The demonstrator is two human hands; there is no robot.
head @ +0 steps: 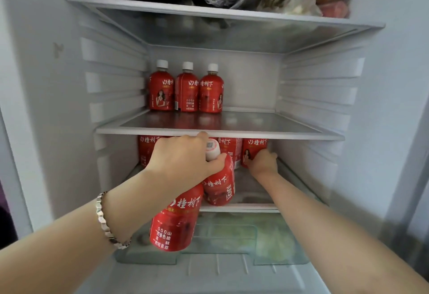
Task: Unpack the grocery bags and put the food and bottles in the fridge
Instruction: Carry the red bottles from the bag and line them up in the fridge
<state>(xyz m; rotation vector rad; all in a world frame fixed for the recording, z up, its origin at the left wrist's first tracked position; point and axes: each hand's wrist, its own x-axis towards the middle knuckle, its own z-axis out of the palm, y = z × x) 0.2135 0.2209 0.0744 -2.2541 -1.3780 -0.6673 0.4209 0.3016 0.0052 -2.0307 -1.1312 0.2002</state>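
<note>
Left hand (181, 157) and right hand (263, 161) grip red bottles (174, 221); one reads JUICE.

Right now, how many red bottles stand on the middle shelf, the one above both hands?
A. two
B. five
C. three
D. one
C: three red bottles with white caps stand side by side at the back left of the middle shelf.
</note>
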